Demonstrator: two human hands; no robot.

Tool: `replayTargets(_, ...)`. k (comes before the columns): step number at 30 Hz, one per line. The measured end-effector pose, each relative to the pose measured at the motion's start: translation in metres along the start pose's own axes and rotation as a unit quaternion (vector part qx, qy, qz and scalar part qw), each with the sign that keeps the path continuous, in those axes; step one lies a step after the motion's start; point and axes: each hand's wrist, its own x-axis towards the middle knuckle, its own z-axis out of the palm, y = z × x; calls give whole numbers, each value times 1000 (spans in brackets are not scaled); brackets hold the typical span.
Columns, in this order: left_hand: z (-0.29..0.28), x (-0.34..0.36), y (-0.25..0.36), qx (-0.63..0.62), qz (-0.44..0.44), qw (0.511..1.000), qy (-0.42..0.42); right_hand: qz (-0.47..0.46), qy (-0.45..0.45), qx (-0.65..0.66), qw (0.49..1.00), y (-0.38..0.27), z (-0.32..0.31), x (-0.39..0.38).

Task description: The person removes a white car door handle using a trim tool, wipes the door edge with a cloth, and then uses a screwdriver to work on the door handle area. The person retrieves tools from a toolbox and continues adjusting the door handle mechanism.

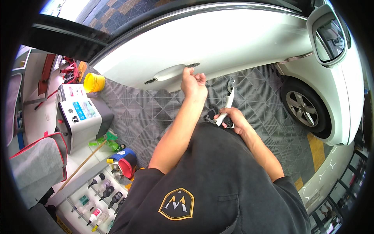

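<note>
In front of me is a white car door (241,37) with a smooth handle recess (169,73). A dark opening (150,81) lies at the recess's left end, and another dark opening (193,64) at its right. My left hand (194,85) is raised to the right end, fingers curled and thumb against the index finger, right by that opening. Whatever it may pinch is hidden. Lower down, my right hand (235,117) is closed around a white car door handle (230,99), held away from the door with its grey hooked end pointing up.
To the right are the side mirror (328,37) and front wheel (303,105). A yellow bucket (94,82), a grey-white box-shaped machine (80,113) and a rack of bottles (97,195) stand on the left. Patterned grey tiles (152,113) cover the floor.
</note>
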Motion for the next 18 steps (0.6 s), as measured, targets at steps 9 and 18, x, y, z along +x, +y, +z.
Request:
replayTargets(9, -43, 39, 25, 145, 63, 978, -133, -2, 24, 50, 998, 11, -7, -3)
replayTargets(18, -58, 55, -16, 237, 329, 899, -168, 32, 11, 55, 998, 21, -3, 7)
